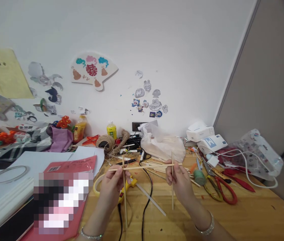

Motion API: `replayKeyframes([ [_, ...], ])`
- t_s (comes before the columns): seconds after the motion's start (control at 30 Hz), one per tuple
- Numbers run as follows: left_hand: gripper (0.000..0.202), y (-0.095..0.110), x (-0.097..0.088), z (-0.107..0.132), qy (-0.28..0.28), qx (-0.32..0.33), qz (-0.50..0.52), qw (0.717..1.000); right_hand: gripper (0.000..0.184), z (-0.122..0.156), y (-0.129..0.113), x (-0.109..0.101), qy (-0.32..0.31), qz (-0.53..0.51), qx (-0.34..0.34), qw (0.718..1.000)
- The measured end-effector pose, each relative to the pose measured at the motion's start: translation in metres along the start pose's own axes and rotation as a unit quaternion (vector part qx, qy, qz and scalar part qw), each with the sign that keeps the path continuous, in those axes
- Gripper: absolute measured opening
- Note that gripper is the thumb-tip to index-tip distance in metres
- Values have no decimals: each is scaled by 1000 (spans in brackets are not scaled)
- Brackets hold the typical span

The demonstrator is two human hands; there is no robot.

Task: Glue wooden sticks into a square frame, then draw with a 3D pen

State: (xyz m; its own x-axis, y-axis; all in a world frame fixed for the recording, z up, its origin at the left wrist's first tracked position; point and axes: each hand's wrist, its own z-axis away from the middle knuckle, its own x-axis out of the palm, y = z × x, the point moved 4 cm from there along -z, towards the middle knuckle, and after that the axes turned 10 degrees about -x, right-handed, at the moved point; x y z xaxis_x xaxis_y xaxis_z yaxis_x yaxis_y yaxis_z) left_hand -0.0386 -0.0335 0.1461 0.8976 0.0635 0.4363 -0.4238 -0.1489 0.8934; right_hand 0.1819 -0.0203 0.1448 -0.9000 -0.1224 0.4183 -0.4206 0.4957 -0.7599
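1. Crossbar (144, 166) runs roughly level between both hands, above the table (174, 226).
2. Left hand (113, 182) pinches it and one upright (125, 202) near their crossing.
3. Right hand (180, 184) grasps its other end and a second upright (172, 201).
4. Glue gun (132, 182) lies beside the left hand, a pale rod (154, 202) near it.

Tbl. (254, 217): papers (38, 159) on L side, folder (68, 165) atop. Sticks (145, 166) span L hand (113, 182) to R hand (179, 182), ctr.; glue gun (132, 183) betw. hands, nr. L. Twine ball (106, 143) at rear, L of plastic bag (163, 145); bottle (111, 130) behind ball. Scissors (217, 179) R of R hand; boxes (213, 144) behind, rear R.
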Motion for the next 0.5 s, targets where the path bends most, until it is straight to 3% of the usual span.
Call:
replayKeyframes([
  [0.5, 27, 5, 2, 3, -22, 52, -23, 998, 43, 2, 5, -3, 27, -17, -9, 999],
])
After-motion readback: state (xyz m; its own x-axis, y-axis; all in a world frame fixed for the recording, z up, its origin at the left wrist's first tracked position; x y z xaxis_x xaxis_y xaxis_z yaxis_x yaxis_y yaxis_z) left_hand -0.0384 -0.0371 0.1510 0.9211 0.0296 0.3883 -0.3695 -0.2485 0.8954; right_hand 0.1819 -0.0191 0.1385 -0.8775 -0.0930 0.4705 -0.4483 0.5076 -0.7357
